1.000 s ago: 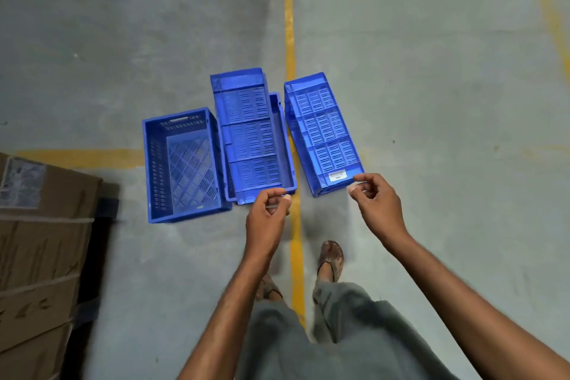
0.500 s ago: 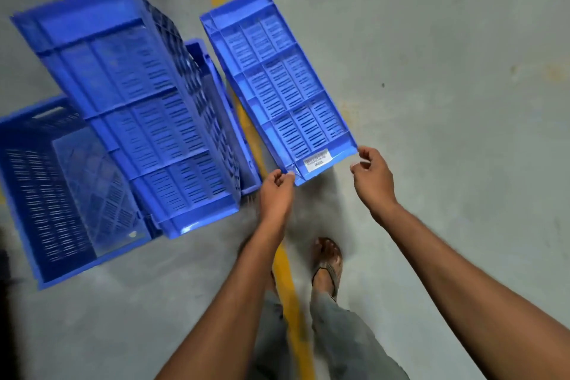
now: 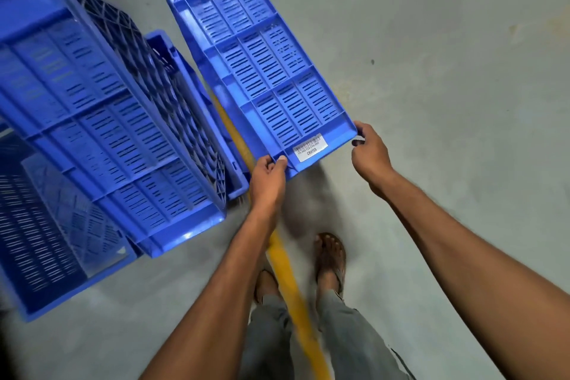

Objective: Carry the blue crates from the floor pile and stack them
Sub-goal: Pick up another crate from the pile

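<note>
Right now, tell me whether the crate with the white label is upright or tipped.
Tipped. The labelled crate shows its slotted side wall to the camera, and both hands, left hand and right hand, grip its near edge.

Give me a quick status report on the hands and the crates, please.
Left hand and right hand both gripping near edge of labelled crate. Two more crates at left. Nothing in the way.

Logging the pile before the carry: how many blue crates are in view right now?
3, possibly more hidden. One crate is gripped by the left hand and right hand; one tilted crate leans left of it; one open crate sits far left.
</note>
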Demonstrator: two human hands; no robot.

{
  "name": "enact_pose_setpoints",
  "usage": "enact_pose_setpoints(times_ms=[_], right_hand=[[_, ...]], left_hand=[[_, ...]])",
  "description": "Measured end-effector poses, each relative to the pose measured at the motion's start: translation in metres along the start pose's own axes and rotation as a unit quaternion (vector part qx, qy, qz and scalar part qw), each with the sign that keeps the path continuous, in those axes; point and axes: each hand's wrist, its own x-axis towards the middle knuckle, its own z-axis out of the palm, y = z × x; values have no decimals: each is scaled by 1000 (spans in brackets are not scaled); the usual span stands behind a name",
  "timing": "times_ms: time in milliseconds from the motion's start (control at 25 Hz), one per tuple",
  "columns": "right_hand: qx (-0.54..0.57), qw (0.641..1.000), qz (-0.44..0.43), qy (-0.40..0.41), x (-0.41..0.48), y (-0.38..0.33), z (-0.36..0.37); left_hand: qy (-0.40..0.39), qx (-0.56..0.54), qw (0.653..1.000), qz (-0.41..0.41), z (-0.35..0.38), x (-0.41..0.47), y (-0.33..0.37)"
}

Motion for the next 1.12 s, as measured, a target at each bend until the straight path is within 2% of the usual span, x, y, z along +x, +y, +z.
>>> enact_pose_setpoints(times_ms=[160,240,320,440,600,720,800,920,960,1040,1120], right_hand=[[81,997,15,11,-24,-31,-47],[123,992,14,19,-36,-45,-73],[149,988,5,30,-43,-60,-96],[173,983,-21,56,-54,-88,-129],[190,976,-63,79,-60,-122,-162],[190,978,-73,39,-52,-116,-165],[131,988,-82,23,-50,-100,-158],[-31,987,-132,81,-67,-78,-140],[-51,983,-150,97,-79,-70,-130],[-20,985,-151,81,-106,-59,-106],[40,993,-110,32,-124,-56,-88]], left_hand=[[-17,-53,996,68,-15,-41,69],[-68,-69,990,99,-23,-61,106],[-128,-39,981,137,-27,-75,143],[-129,7,975,183,-26,-88,196],[-136,-7,984,118,-12,-87,231],[-136,-27,989,45,2,-71,219],[-136,-55,989,15,9,-63,210],[-125,-93,988,-2,15,-60,207],[-123,-104,987,-7,18,-60,210],[-124,-121,985,-27,25,-58,219],[-131,-139,980,-48,30,-49,224]])
